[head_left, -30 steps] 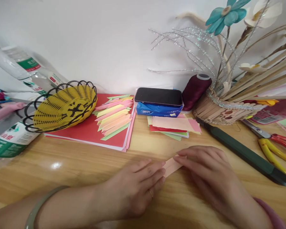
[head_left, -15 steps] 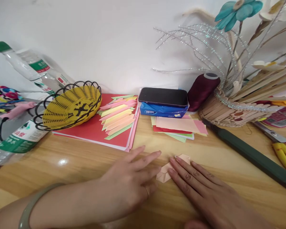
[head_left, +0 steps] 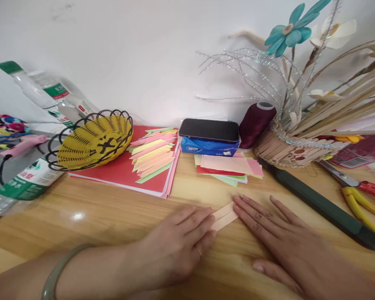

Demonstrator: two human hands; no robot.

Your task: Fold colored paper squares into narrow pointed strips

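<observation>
A folded peach paper strip (head_left: 226, 216) with a lengthwise crease lies slanted on the wooden table, between my two hands. My left hand (head_left: 181, 241) has its fingers bent and close together over the strip's left end, its thumb hidden beneath. A ring and a pale green bangle show on this side. At the strip's right end, my right hand (head_left: 278, 237) lies flat, fingers stretched out and fingertips on the paper. Its thumb sits apart, lower on the table. Both ends of the strip are covered by fingers.
Behind are a yellow basket (head_left: 93, 141), fanned paper strips (head_left: 154, 154) on red sheets (head_left: 112, 178), and a paper stack (head_left: 225, 164). A phone (head_left: 209, 130) rests on a blue packet (head_left: 206, 146). Right are a thread spool (head_left: 256, 125), dark green tool (head_left: 318, 204) and scissors (head_left: 359, 196).
My left hand has come down onto the strip's left end. My right hand has shifted slightly right. The paper's faceted side showed before; now a plain creased strip shows. The view has shifted slightly.
</observation>
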